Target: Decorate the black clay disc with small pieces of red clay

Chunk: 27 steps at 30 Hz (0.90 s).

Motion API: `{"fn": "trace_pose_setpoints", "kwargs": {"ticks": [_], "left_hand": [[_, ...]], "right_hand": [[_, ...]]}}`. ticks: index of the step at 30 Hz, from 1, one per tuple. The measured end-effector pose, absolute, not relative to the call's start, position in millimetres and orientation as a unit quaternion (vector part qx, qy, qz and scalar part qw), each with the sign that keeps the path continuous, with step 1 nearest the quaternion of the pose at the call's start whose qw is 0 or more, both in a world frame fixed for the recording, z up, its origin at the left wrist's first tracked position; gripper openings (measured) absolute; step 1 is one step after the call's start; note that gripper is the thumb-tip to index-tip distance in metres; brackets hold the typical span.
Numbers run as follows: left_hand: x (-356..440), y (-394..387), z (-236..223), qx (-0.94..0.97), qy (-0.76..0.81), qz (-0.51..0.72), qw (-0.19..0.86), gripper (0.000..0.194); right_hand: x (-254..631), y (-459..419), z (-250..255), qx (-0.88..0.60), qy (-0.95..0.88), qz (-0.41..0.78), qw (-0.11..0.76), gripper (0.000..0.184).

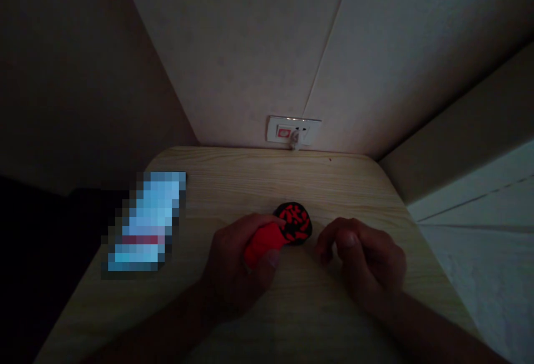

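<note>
One bare left hand (229, 266), in the head view, grasps a bright red rounded object (262, 244) between thumb and fingers. Just beyond this grip, against the red object, is a black round piece with red patches (297, 225); whether they are joined, I cannot tell. Right of the grip, the bare right hand (367, 255) has bent fingers; whether it holds something, I cannot tell. Beneath is the pale wood-grain tabletop (237, 180).

A device (146, 222) lies on the tabletop (233, 186) left of the left hand (227, 261), socket (311, 133) behind.
</note>
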<state>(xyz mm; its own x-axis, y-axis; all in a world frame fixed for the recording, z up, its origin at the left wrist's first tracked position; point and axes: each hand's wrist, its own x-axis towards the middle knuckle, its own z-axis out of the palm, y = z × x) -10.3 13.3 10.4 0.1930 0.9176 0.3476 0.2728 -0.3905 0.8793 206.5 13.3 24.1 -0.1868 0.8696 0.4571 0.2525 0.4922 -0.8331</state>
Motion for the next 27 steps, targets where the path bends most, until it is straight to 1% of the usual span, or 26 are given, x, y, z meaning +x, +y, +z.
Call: {"fn": "trace_pose_setpoints", "kwargs": {"ticks": [1,3,7,10,13,17,19,21,22,27], "left_hand": [[-10.1,13.5,10.8,0.692,0.433,0.466,0.342,0.026],[-9.8,13.6,11.1,0.692,0.436,0.465,0.338,0.025],[-10.5,13.1,11.7,0.69,0.441,0.457,0.347,0.026],[-11.9,13.1,11.9,0.692,0.439,0.458,0.345,0.028],[-13.3,13.6,11.9,0.696,0.439,0.456,0.338,0.028],[-14.6,14.0,12.0,0.701,0.447,0.446,0.331,0.027],[-14.8,13.7,12.0,0.7,0.45,0.447,0.329,0.027],[-14.7,13.5,11.8,0.697,0.451,0.45,0.33,0.027],[-14.5,13.5,11.6,0.696,0.451,0.45,0.33,0.027],[-13.6,14.2,10.7,0.695,0.454,0.451,0.33,0.026]], "right_hand": [[207.0,13.3,24.4,-0.394,-0.711,0.308,0.495,0.033],[206.8,13.1,23.3,-0.388,-0.705,0.313,0.505,0.027],[202.4,13.8,16.1,-0.398,-0.655,0.319,0.557,0.007],[200.1,15.7,12.0,-0.43,-0.635,0.298,0.568,0.011],[201.7,17.4,12.6,-0.446,-0.63,0.305,0.558,0.011],[204.9,18.5,17.6,-0.442,-0.651,0.325,0.525,0.027],[204.8,19.4,19.3,-0.423,-0.668,0.315,0.526,0.022],[203.5,20.8,19.3,-0.407,-0.672,0.3,0.541,0.01],[202.8,21.6,18.7,-0.404,-0.671,0.293,0.549,0.006],[201.2,22.2,14.7,-0.415,-0.668,0.277,0.552,0.017]]}}
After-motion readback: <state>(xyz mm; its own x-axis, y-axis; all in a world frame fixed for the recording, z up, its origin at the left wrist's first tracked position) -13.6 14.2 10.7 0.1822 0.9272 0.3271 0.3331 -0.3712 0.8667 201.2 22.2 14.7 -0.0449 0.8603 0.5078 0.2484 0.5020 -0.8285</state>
